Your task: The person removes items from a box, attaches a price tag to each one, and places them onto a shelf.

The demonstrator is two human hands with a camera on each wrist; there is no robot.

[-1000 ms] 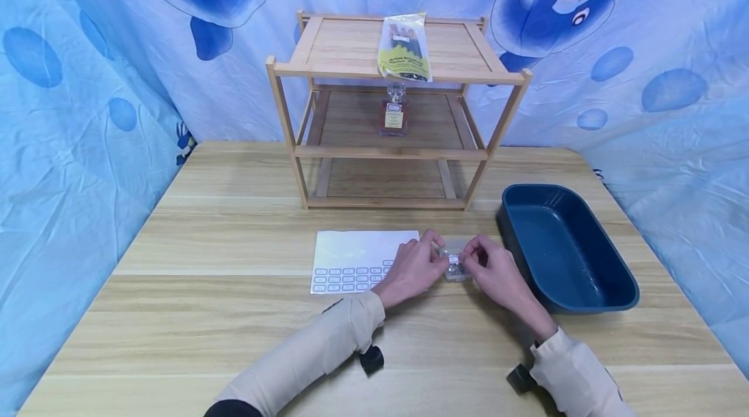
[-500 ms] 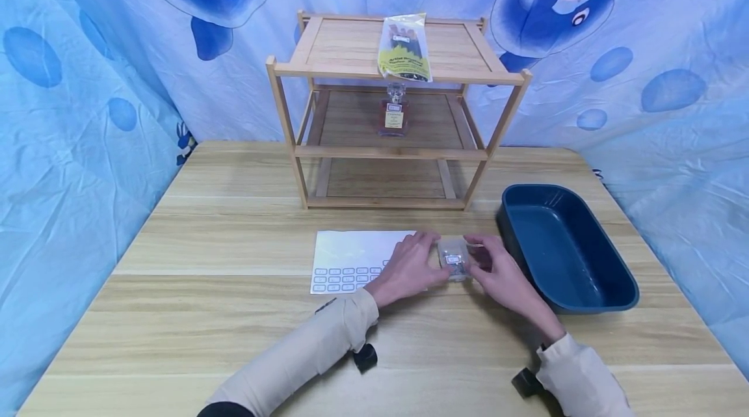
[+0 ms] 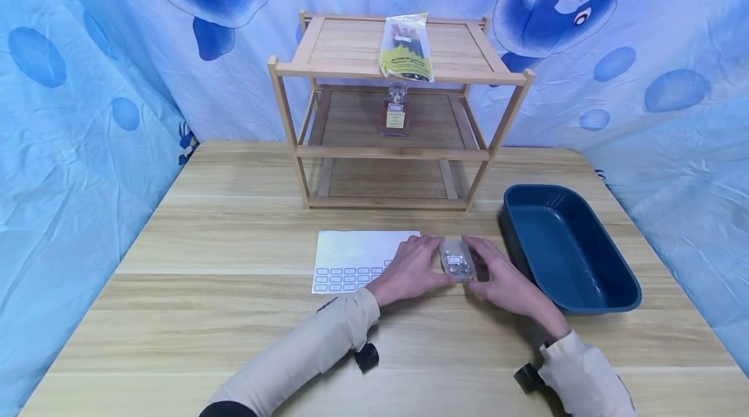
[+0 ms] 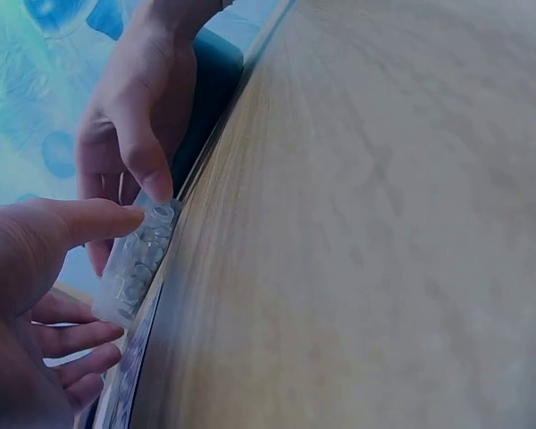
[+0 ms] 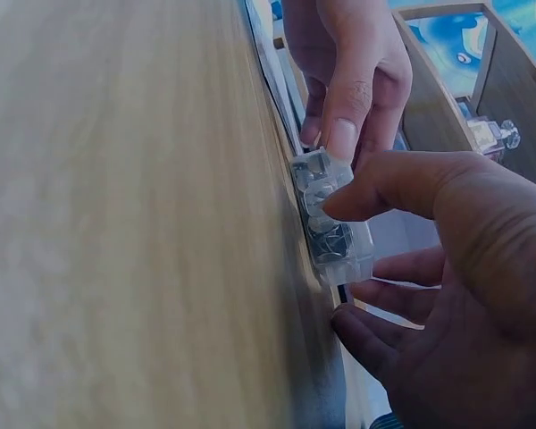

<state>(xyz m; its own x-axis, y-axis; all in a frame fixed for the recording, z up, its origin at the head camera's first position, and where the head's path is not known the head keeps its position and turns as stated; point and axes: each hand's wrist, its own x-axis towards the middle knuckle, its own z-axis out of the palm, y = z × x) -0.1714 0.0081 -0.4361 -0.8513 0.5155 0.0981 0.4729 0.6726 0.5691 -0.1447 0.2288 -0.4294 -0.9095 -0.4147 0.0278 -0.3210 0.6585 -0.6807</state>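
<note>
A small clear plastic box point(image 3: 458, 261) lies on the table between the hands, with several shiny round pieces inside and a small white label with a dark border on top. My left hand point(image 3: 414, 269) holds its left side, thumb at the near corner and fingers at the far one. From the right, my right hand point(image 3: 502, 276) grips it, thumb near the front and fingers along the far side. In the left wrist view both thumbs meet the near end of the plastic box point(image 4: 141, 259). The right wrist view shows the pieces through the clear wall.
Left of the box lies a white label sheet point(image 3: 351, 246), partly under the left hand. A dark blue bin point(image 3: 570, 254) stands close on the right. Behind is a wooden three-tier rack point(image 3: 389, 152) bearing a yellow packet point(image 3: 406, 49) and a perfume bottle point(image 3: 394, 116).
Earlier, fingertips of both hands were together over the label on the box. They have since parted to the box's sides, uncovering the label, and the box has turned slightly.
</note>
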